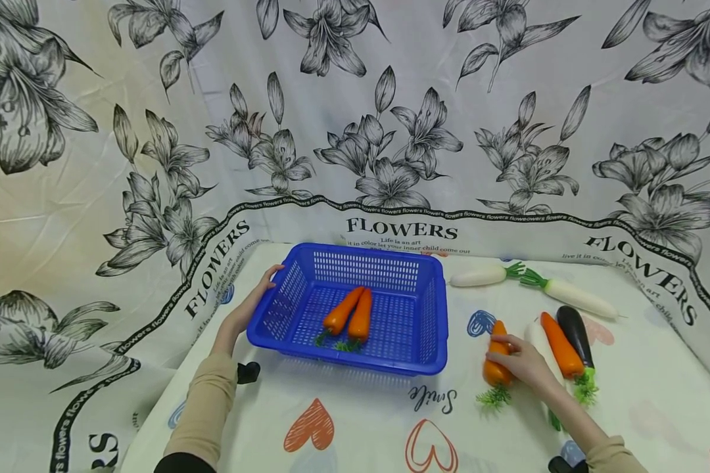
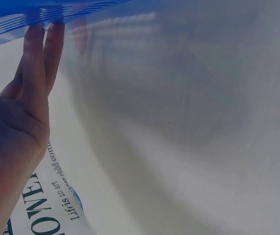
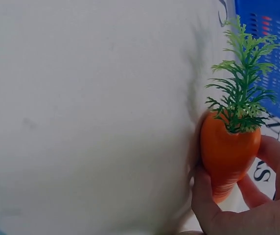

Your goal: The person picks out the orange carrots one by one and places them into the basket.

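Note:
At the left end of the blue plastic basket [image 1: 355, 363], my left hand [image 1: 263, 284] holds the rim. The left wrist view shows the fingers [image 2: 35, 63] of that hand reaching up against the basket's slotted side [image 2: 12, 24]. Two orange carrots [image 1: 360, 316] with green tops lie inside the basket. Right of it, my right hand [image 1: 523, 361] grips another carrot [image 1: 497, 373], its leafy top towards me. The right wrist view has thumb and fingers around this carrot [image 3: 228, 149], its feathery greens [image 3: 245, 83] uncovered.
Beside the right hand lie a white radish [image 1: 538, 338], partly hidden by that hand, a carrot [image 1: 562, 345] and a dark eggplant [image 1: 575, 334]. Two more white radishes [image 1: 479, 276] lie at the back right. A flower-printed cloth [image 1: 390, 151] hangs behind the table [image 1: 367, 433].

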